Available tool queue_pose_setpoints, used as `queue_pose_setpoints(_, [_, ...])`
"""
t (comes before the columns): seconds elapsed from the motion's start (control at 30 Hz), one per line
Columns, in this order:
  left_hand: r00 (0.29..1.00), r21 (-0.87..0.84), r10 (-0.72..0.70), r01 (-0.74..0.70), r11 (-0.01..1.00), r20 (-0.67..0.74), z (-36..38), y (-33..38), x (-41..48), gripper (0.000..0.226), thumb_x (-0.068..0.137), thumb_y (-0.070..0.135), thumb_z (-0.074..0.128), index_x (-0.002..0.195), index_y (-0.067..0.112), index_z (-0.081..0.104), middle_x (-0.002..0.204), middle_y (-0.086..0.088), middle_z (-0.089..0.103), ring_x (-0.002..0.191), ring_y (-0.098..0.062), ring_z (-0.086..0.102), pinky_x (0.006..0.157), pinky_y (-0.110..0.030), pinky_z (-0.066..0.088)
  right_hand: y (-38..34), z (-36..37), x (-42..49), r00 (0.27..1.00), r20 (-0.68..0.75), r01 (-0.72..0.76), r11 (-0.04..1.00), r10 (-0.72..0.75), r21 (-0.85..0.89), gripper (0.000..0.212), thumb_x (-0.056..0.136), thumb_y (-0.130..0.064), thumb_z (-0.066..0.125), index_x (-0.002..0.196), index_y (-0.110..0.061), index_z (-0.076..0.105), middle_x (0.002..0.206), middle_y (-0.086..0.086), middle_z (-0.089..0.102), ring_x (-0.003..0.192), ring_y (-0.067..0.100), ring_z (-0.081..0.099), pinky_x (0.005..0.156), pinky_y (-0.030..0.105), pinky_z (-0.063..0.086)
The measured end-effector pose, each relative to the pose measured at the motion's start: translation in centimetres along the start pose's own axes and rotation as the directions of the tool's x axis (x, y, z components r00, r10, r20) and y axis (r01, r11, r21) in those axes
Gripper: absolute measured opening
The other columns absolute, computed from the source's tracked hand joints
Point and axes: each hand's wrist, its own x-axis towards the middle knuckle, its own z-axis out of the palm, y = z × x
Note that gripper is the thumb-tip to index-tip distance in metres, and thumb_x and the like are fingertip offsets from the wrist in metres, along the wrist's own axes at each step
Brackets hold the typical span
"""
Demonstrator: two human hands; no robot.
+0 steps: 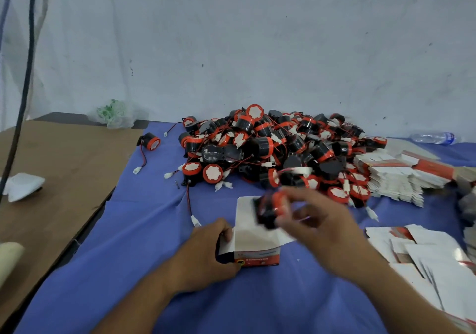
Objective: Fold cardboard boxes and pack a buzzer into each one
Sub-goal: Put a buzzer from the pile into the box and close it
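Observation:
An erected white cardboard box (253,241) with an orange band stands on the blue cloth, its top flaps open. My left hand (206,254) grips its left side near the base. My right hand (316,220) holds a black and orange buzzer (273,211) just over the box's open top; the buzzer and fingers are blurred by motion. Behind the box lies a big heap of buzzers (278,145) with red wires and white plugs.
Flat unfolded boxes are stacked at the right (396,179) and spread at the lower right (427,254). A lone buzzer (150,140) lies on the brown board (64,169) at left. A water bottle (432,138) and a plastic bag (113,113) lie by the wall.

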Motion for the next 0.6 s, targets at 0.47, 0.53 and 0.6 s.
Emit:
queue_pose_setpoints(0.47, [1.000, 0.036, 0.025, -0.025, 0.999, -0.011, 0.8, 0.6, -0.1, 0.035, 0.069, 0.037, 0.075, 0.084, 0.027, 0.044, 0.077, 0.009, 0.054, 0.067, -0.009, 0.047, 0.060, -0.036, 0.046, 1.4, 3.7, -0.9, 0.981, 0.141, -0.029, 0.814, 0.135, -0.579, 0.025, 0.095, -0.048, 0.055, 0.114, -0.042, 0.070, 0.110, -0.010, 0.045, 0.106, 0.017, 0.039, 0.091, 0.027, 0.020])
queue_pose_setpoints(0.53, [0.998, 0.052, 0.065, -0.064, 0.997, -0.018, 0.8, 0.6, -0.3, 0.032, 0.073, 0.037, 0.073, 0.084, 0.029, 0.044, 0.077, 0.010, 0.051, 0.067, -0.008, 0.043, 0.059, -0.028, 0.040, 1.1, 3.8, -1.0, 0.958, 0.209, -0.011, 0.749, 0.198, -0.663, 0.030, 0.099, -0.053, 0.043, 0.111, -0.039, 0.068, 0.108, -0.007, 0.041, 0.105, 0.020, 0.036, 0.092, 0.033, 0.021])
queue_pose_setpoints(0.6, [0.993, 0.051, 0.099, -0.096, 0.994, -0.061, 0.8, 1.1, -0.3, 0.023, 0.081, 0.044, 0.064, 0.087, 0.030, 0.047, 0.084, 0.013, 0.052, 0.073, -0.009, 0.045, 0.065, -0.021, 0.039, 1.0, 3.8, -1.3, 0.934, 0.267, 0.018, 0.718, 0.236, -0.696, 0.032, 0.102, -0.052, 0.037, 0.109, -0.034, 0.063, 0.106, -0.006, 0.038, 0.104, 0.023, 0.035, 0.094, 0.037, 0.025])
